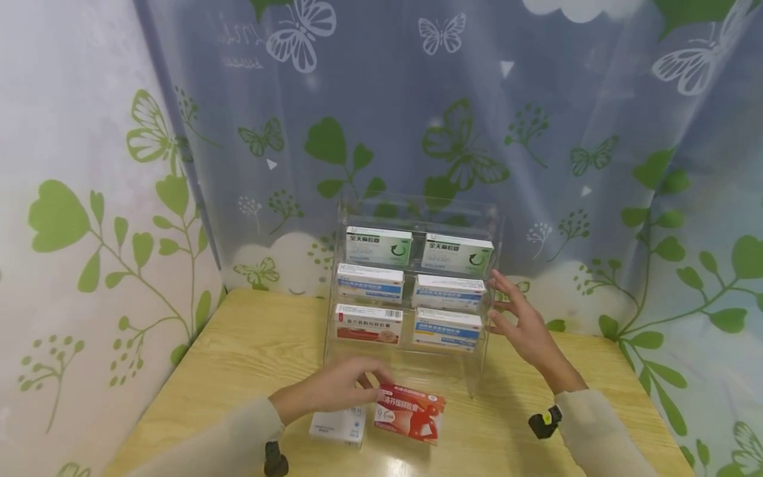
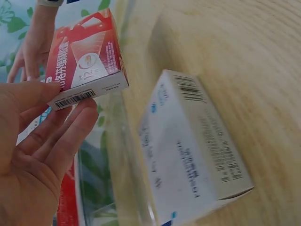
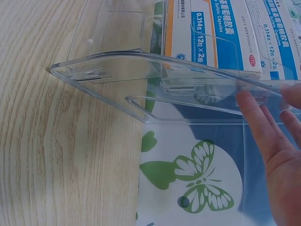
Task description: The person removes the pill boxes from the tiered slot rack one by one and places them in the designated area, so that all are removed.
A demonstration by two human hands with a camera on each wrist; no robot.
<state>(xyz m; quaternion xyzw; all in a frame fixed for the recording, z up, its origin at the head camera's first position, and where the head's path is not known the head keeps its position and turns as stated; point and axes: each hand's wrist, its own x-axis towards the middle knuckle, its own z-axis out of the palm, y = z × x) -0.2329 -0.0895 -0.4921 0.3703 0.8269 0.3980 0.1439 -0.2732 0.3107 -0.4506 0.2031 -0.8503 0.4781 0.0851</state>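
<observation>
My left hand (image 1: 342, 387) pinches a red medicine box (image 1: 410, 414) by its upper left corner, above the table. In the left wrist view thumb and fingers grip the end of that box (image 2: 87, 56). Close beside it, a white medicine box (image 1: 338, 425) lies on the table beneath my left hand. My right hand (image 1: 524, 324) touches the right side of a clear acrylic display stand (image 1: 479, 371), its fingers fairly straight against the side panel in the right wrist view. The tiered stand carries green-and-white boxes (image 1: 379, 247), blue-and-white boxes (image 1: 448, 329) and a red-and-white box (image 1: 369, 324).
The stand is on a light wood-grain table (image 1: 262, 338). Behind the table hangs a curtain (image 1: 381, 86) printed with butterflies and leaves. A pale curtain (image 1: 89, 152) closes off the left side.
</observation>
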